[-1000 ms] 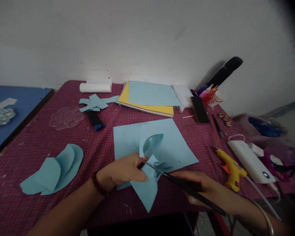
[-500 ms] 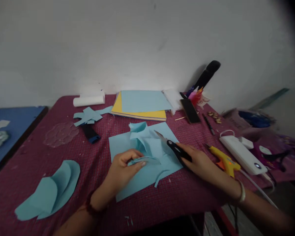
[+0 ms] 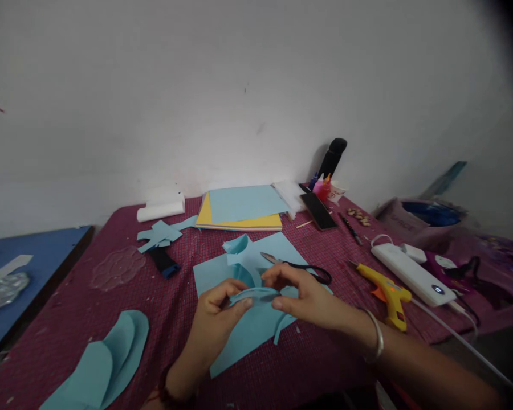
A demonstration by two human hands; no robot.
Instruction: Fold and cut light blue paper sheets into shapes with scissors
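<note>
Between my two hands is a curved stack of light blue paper pieces (image 3: 260, 295), seen nearly edge-on. My left hand (image 3: 222, 310) pinches its left end between thumb and fingers. The fingers and thumb of my right hand (image 3: 301, 296) close on its right end. Below lies a light blue sheet (image 3: 231, 350) with curled blue offcuts (image 3: 238, 245) on it and a thin cut strip (image 3: 281, 327) near its right edge. Black-handled scissors (image 3: 301, 266) rest on the sheet just beyond my right hand.
Cut blue petal shapes (image 3: 89, 370) lie at the front left. Blue strips (image 3: 160, 233) cover part of a black and blue tool (image 3: 165, 263). Coloured sheets (image 3: 243, 206) are stacked at the back. A yellow glue gun (image 3: 387, 293), white power strip (image 3: 412, 274) and phone (image 3: 318, 210) occupy the right.
My right hand has let go of the scissors, which now lie on the sheet, and has taken the right end of the paper stack. The camera view has tilted up.
</note>
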